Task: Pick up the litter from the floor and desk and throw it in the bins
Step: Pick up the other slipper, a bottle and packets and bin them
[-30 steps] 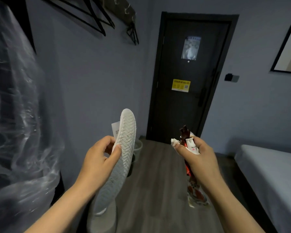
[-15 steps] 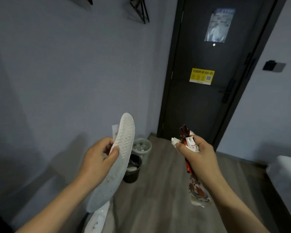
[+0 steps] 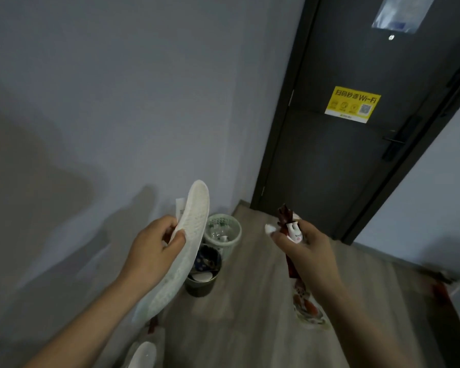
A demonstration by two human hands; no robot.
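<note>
My left hand (image 3: 154, 252) grips a long white shoe insole (image 3: 189, 235) together with a small paper slip (image 3: 180, 208) behind it. My right hand (image 3: 307, 251) pinches a bundle of snack wrappers (image 3: 292, 229), red and white, and a printed wrapper (image 3: 307, 306) hangs down below the hand. Two bins stand on the floor by the wall ahead: a pale green mesh bin (image 3: 223, 231) with litter in it, and a dark round bin (image 3: 203, 277) in front of it, partly hidden by the insole. Both hands are above and short of the bins.
A dark door (image 3: 351, 155) with a yellow Wi-Fi sticker (image 3: 352, 104) is ahead on the right. The grey wall (image 3: 117, 102) runs along the left. Another white piece (image 3: 142, 354) shows at the bottom edge. A blurred reddish item (image 3: 441, 290) lies on the wooden floor at right.
The view has moved closer to the bins and tilted down; the bed and hanging plastic have left the frame. Both hands still hold the same litter.
</note>
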